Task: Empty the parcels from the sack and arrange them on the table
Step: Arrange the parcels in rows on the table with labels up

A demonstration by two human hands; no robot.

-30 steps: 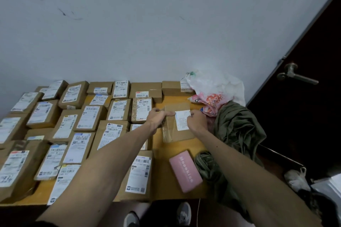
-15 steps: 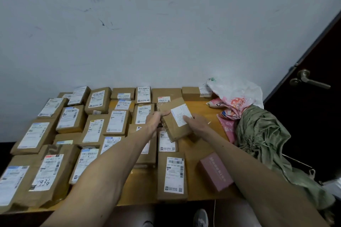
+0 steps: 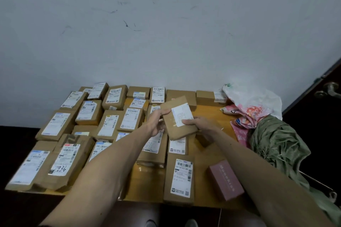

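- Far left: brown labelled parcels (image 3: pixel 88 114) lay flat in tight rows, side by side, covering the left half of the worktop (image 3: pixel 147 180). The back row sat against the wall (image 3: pixel 166 42).
- Near-left corner: crumpled paper parcel (image 3: pixel 64 162) with "936" handwritten on its label, touching its neighbours.
- Left hand (image 3: pixel 156 122) reached over the rows, fingers curled round the left edge of the held parcel (image 3: pixel 178 131), thumb on top.
- Held parcel was a brown box with its white label up, tilted and lifted off the worktop above the middle rows.
- Right hand (image 3: pixel 203 126) gripped its right side, thumb pressed on the label edge, fingers underneath and mostly hidden.
- Below the hands: long labelled parcel (image 3: pixel 180 178) lay flat at the near edge, label up.
- Pink box (image 3: pixel 226 179) lay flat near the near-right corner, apart from the long parcel and close by the right forearm.
- Back right: white plastic bag (image 3: pixel 252 97) and pink patterned packets (image 3: pixel 243 118) lay on the worktop.
- Right edge: green sack (image 3: pixel 276 145) was slumped there, limp and crumpled, hanging over the side.
- Far right: dark door, metal door handle (image 3: pixel 330 89).
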